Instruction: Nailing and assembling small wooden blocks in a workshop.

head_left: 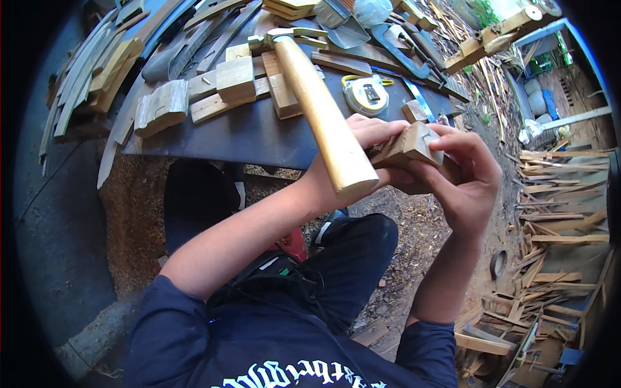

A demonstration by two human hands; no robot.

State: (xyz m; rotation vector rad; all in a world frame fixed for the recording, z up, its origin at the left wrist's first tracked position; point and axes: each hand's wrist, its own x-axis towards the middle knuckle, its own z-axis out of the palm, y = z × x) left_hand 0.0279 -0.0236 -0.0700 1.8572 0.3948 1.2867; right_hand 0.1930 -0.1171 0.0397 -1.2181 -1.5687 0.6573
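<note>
My left hand (381,132) and my right hand (469,181) grip a wooden block (407,147) above the table's front edge, fingers pressed around it. A small thin piece, possibly a nail, shows near my right index finger on the block. A hammer (320,116) with a pale wooden handle lies diagonally across the view, its metal head toward the back and its handle end over my left hand and wrist; I cannot tell what supports it. A white tape measure (367,97) with a yellow strap sits just behind the block.
Wood offcuts (162,110) and slats cover much of the dark table (229,142), with a blue clamp (401,52) at the back. Scrap wood is piled on the ground (556,239) to the right. My legs are below the table's front edge.
</note>
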